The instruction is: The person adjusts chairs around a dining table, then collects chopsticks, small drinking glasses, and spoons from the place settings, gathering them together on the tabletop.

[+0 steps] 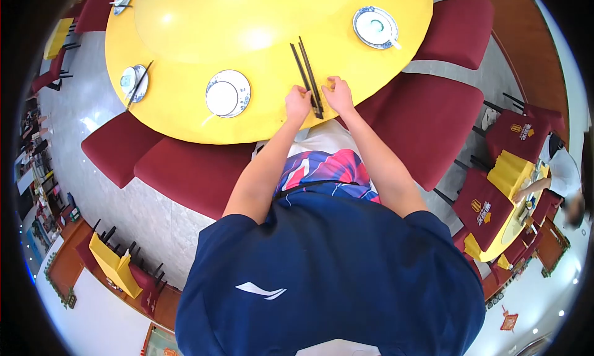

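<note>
You seem to be lining up black chopsticks (pixel 311 77) on the yellow tabletop (pixel 272 124) — left hand (pixel 299 102) and right hand (pixel 338 96) beside them, fingers bent, can't tell if gripping — so gentle nudges should suit.

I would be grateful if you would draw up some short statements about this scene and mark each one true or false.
1. Black chopsticks lie on the yellow table. True.
2. Both hands are to the right of the chopsticks. False: the chopsticks' near ends lie between the left hand and the right hand.
3. A plate to the right of the hands has a blue-patterned rim. True.
4. The person wears a yellow top. False: the shirt is dark blue.
5. Maroon chairs stand by the table. True.
6. Nobody else is in view. False: another person is at the far right.
</note>
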Demonstrator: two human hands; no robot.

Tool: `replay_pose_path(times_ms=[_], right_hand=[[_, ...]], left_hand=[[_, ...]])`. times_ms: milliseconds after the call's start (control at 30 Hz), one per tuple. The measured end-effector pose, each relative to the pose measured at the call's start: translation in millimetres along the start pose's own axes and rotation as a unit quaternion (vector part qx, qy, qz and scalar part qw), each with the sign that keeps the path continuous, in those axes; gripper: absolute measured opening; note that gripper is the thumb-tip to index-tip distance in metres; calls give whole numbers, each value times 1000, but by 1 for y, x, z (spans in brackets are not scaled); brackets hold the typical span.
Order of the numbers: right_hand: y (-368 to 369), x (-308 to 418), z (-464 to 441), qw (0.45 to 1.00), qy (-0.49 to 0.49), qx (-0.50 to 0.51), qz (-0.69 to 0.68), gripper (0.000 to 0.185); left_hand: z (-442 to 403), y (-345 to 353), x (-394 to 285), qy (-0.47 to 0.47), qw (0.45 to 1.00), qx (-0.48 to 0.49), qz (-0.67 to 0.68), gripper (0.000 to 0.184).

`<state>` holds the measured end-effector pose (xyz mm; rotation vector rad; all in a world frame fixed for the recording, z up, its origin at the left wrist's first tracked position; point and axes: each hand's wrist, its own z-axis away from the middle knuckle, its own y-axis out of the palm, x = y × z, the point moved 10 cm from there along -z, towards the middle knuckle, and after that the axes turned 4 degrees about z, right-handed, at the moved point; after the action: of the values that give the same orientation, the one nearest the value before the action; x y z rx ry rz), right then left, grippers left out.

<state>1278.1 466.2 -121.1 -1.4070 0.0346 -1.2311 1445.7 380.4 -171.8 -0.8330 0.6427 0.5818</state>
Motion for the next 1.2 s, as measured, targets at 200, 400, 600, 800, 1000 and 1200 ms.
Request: replay_pose_path(times_ms=[200, 400, 600, 800, 1000, 1200], right_hand=[[17, 28, -6, 994, -13, 100, 34, 40], [13, 47, 6, 989, -51, 58, 123, 45], [14, 49, 13, 980, -51, 66, 182, 45], [6, 46, 64, 978, 85, -31, 187, 63], [37, 75, 158, 963, 73, -140, 216, 55], [112, 186, 166, 987, -134, -25, -82, 18]], left_hand=[[3, 8, -9, 3, 994, -3, 109, 22], [56, -70, 11, -19, 986, 72, 150, 19], [173, -189, 31, 50, 977, 60, 201, 22], [302, -289, 108, 84, 934, -79, 338, 21], [433, -344, 248, 52, 899, -180, 396, 19], [481, -394, 403, -89, 819, -318, 469, 21]])
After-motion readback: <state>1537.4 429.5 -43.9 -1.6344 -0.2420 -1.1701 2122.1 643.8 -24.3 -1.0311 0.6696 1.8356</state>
